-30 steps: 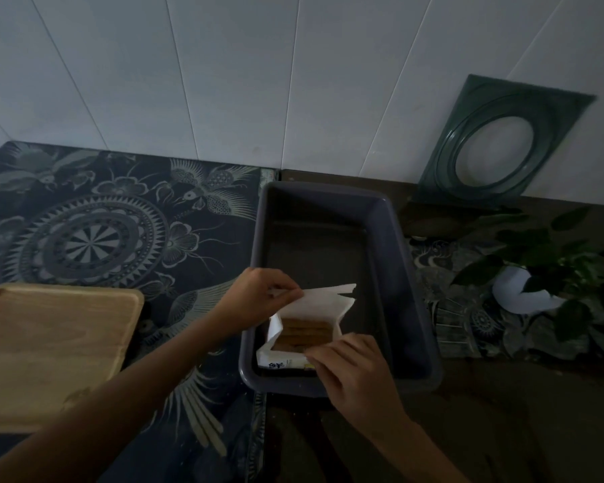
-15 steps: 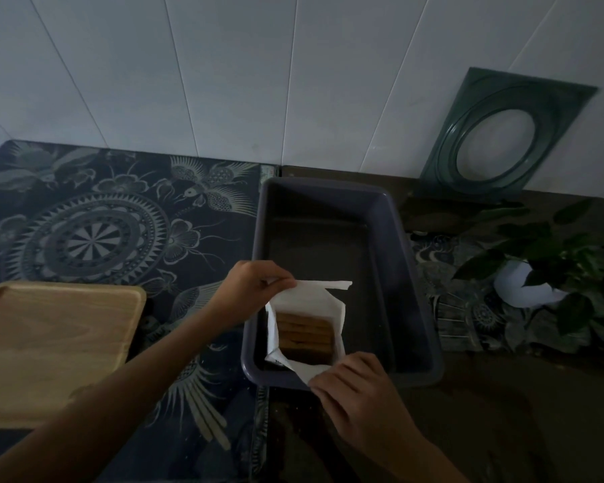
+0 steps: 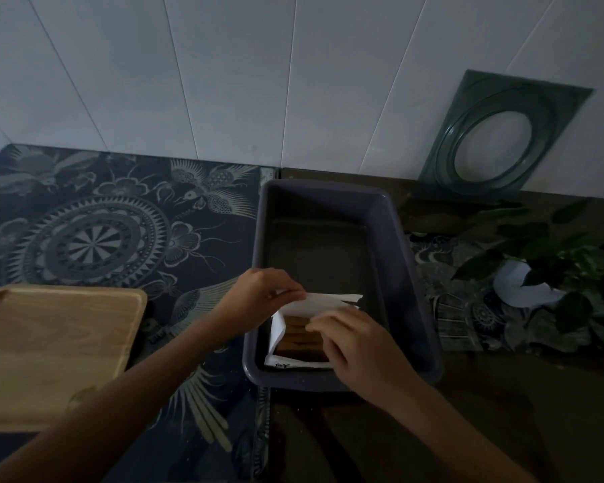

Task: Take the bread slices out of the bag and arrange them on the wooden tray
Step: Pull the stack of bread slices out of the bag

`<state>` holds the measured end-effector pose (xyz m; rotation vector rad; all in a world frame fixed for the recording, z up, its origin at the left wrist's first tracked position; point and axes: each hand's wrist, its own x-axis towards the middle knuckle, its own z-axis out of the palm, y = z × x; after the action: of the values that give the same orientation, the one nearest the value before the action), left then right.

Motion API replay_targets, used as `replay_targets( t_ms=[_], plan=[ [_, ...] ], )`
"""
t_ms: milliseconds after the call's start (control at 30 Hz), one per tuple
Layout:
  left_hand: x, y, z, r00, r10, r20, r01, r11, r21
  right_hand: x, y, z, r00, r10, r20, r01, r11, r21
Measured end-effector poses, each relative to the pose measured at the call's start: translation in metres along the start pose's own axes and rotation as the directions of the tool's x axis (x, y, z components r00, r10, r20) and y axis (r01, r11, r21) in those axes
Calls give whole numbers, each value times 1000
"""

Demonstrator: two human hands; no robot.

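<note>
A white paper bag (image 3: 323, 303) lies open in the near end of a dark grey tub (image 3: 403, 273). Brown bread slices (image 3: 299, 338) show stacked inside it. My left hand (image 3: 262, 294) pinches the bag's far upper edge and holds it up. My right hand (image 3: 356, 346) rests over the bag's right side, fingers reaching onto the slices; whether they grip one I cannot tell. The wooden tray (image 3: 53, 350) sits bare at the left, well apart from the tub.
A dark patterned mat (image 3: 119, 221) covers the counter's left half, under the tray. A green plastic frame (image 3: 502, 141) leans on the white wall at the back right. A leafy plant in a white pot (image 3: 523, 287) stands right of the tub.
My right hand let go of the bag's near flap and moved up and in over the slices. The left hand keeps its hold on the bag's far edge.
</note>
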<state>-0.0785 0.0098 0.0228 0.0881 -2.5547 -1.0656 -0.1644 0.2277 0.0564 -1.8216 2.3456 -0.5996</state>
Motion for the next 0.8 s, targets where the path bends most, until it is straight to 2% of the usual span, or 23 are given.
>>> replay_targets(
  t_ms=[200,400,667,800],
  plan=[
    [1,0,1,1000,18,-13,-18,1000,-5,44,-7,2,968,15,249,2,998,-65],
    [-2,-6,1,999,14,-33,-13,1000,22,70,-11,35,844,154,514,28,944,-328],
    [-2,-8,0,998,-1,-60,0,1000,-9,73,-6,70,685,347,640,25,867,-497],
    [0,-7,0,998,-7,-55,6,1000,-19,73,-6,81,657,417,628,-56,858,-511]
  ],
)
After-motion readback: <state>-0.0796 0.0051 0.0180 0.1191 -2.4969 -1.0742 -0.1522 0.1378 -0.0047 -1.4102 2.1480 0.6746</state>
